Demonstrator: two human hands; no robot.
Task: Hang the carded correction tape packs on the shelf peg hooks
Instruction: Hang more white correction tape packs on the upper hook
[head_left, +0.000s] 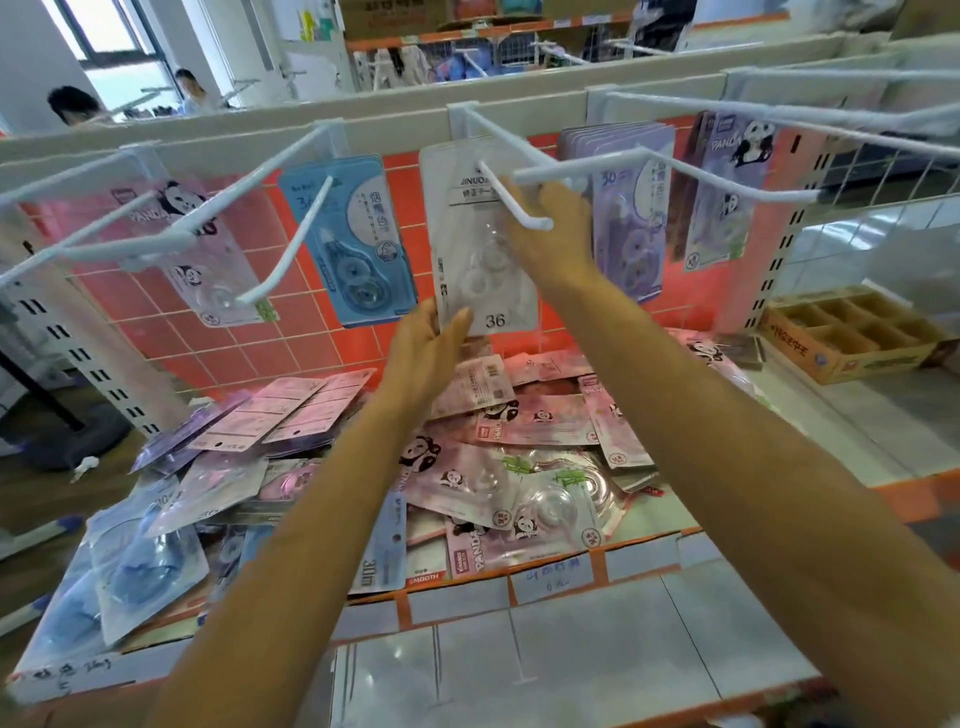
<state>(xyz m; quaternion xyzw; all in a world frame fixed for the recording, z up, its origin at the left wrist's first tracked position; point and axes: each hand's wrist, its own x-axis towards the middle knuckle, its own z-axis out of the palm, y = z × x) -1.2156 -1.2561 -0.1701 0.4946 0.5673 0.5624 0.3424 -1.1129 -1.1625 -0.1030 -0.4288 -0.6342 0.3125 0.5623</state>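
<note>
Correction tape pack, white card (483, 249), centre of frame: top hole appears threaded on the peg hook (522, 208), card hanging against the back row.

Left hand (426, 343) pinches the lower left corner, thumb on the front beside the printed 36.

Right hand (550, 234) lies along the right edge; cannot tell whether it grips.

Handling estimate: light, thin card that flexes, slick blister. Hold the card margins, not the bubble.

Loose packs (519, 441) piled below.

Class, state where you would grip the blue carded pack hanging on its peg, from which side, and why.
I would pinch the blue pack by its flat bottom edge, coming from below: the peg hook runs out over its top half, and the blister bulges mid-card.
</note>
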